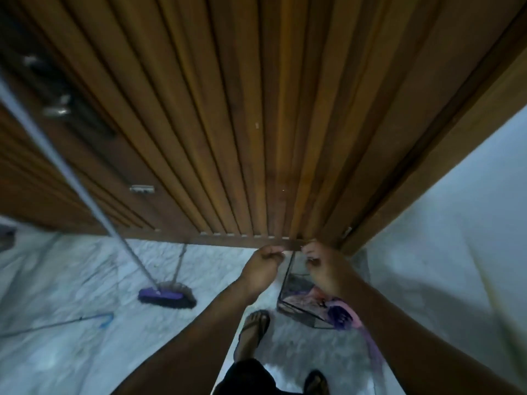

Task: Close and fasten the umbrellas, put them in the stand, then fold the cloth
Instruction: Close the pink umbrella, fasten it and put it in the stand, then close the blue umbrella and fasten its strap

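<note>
nearest, the person's two feet in dark sandals (253, 327) stand on the pale marbled floor (71, 280), below the hem of dark shorts (251, 377). both bare forearms reach forward from the lower corners and meet over a wire stand (288, 292) by the right foot. the left hand (263, 265) has its fingers curled in, thumb against fingertips, seemingly pinching something thin; what it holds is too small and blurred to name. the right hand (320, 265) is curled the same way just beside it, fingertips pressed together in a pinch, a small gap between the two hands. the stand is a dark thin-wired frame on the floor at the foot of the door, and in its base lies a pink and purple umbrella (328, 305), its fabric spilling out to the right under the right forearm. i cannot tell if it is fastened.

to the left, a purple-headed broom (166, 296) rests bristles down on the floor, its long pale handle slanting up to the left edge. nearer that edge a thin rod with a blue hooked end (104, 319) lies flat.

beyond the hands rises a slatted wooden door (256, 124), with a white wall (456, 209) to the right.
</note>
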